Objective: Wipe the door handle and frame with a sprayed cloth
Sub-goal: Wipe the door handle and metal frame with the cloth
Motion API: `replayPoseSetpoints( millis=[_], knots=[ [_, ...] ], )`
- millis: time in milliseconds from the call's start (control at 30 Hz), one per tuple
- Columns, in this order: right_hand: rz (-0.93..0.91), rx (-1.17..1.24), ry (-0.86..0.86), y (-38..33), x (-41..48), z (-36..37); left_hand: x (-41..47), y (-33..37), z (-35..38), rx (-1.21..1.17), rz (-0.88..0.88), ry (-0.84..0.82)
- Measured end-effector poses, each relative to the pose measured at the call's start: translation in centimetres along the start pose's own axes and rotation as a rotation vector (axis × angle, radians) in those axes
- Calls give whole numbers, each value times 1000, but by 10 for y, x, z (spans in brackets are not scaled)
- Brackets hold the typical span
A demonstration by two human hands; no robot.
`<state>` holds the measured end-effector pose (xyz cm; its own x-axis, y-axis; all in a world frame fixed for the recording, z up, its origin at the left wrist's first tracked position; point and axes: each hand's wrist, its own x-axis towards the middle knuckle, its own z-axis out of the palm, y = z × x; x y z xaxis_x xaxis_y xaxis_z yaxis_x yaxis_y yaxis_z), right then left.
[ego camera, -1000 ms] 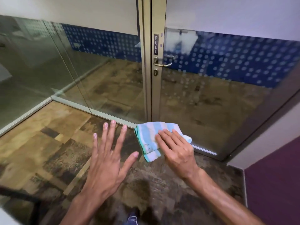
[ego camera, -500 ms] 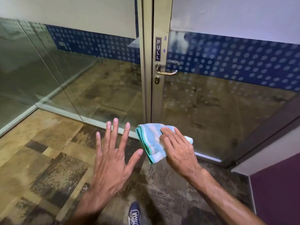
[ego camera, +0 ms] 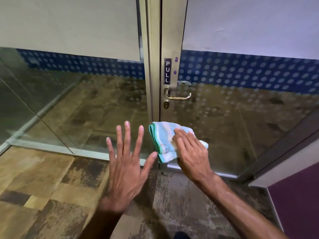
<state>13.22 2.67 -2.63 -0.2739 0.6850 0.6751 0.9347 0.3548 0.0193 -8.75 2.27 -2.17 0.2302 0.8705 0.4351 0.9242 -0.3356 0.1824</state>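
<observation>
Cloth (ego camera: 164, 141) sits folded under your right hand (ego camera: 191, 152), fingers spread flat over it and pinning it low against the door, well below the handle (ego camera: 177, 94) and over the frame (ego camera: 155, 66) line. Your left hand (ego camera: 126, 169) is wide open and holds nothing; whether it touches the glass (ego camera: 86, 104) I cannot tell. To wipe well, I judge you should slide the cloth up the metal strip with steady pressure, then wrap it around the lever and rub along its length, including the keyhole (ego camera: 166, 105) plate beneath. Keep a clean fold outward. No bottle, bucket or other container is in view, so nothing can be said of contents.
</observation>
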Motion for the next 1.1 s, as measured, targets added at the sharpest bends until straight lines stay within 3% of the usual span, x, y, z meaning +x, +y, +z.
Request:
replayPoseSetpoints(
  millis=[267,567,833,1100],
  knots=[
    [20,-36,101,24,37,43,76,-20,31,-31,58,56],
    [73,-96,329,73,93,79,172,-28,56,-39,117,136],
    [73,-150,368,120,145,86,245,-29,81,-56,157,228],
    [196,-148,483,143,181,82,296,-42,116,-22,262,325]
  ],
)
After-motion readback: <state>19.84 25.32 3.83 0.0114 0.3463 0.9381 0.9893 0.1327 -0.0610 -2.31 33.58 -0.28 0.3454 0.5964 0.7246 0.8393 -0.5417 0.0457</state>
